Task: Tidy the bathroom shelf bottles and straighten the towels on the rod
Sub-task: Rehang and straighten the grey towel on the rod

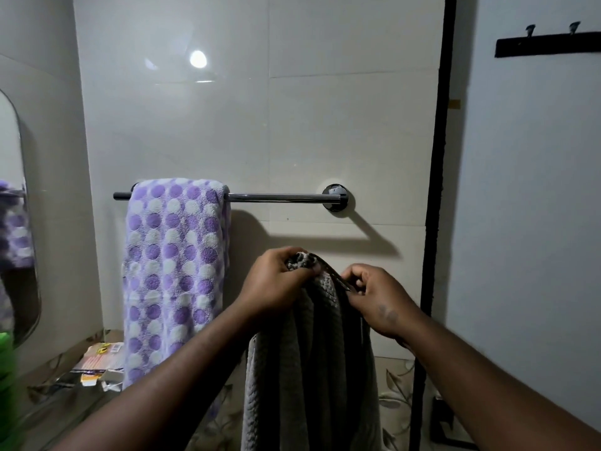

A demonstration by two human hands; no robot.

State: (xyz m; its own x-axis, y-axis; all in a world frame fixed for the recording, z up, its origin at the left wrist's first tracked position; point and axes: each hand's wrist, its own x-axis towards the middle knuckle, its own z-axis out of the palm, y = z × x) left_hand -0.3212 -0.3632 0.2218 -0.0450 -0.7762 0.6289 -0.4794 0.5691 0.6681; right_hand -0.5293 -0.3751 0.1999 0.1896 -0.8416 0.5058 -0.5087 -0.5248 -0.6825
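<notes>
Bathroom, towel step in hand: left hand grips bunched top of grey towel, right hand pinches its edge just beside. Cloth hangs between forearms, off rod. Chrome rod above hands, bare stretch directly over them; purple dotted towel draped on it, up-left of left hand. Next move likely: draw hands apart to open edge, lift over bare stretch, drape evenly. Cartons lie low, left of left hand.

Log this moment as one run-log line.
left hand: grips grey towel top edge | right hand: pinches same edge | purple dotted towel: hangs on towel rod, left end | grey towel: off towel rod
</notes>
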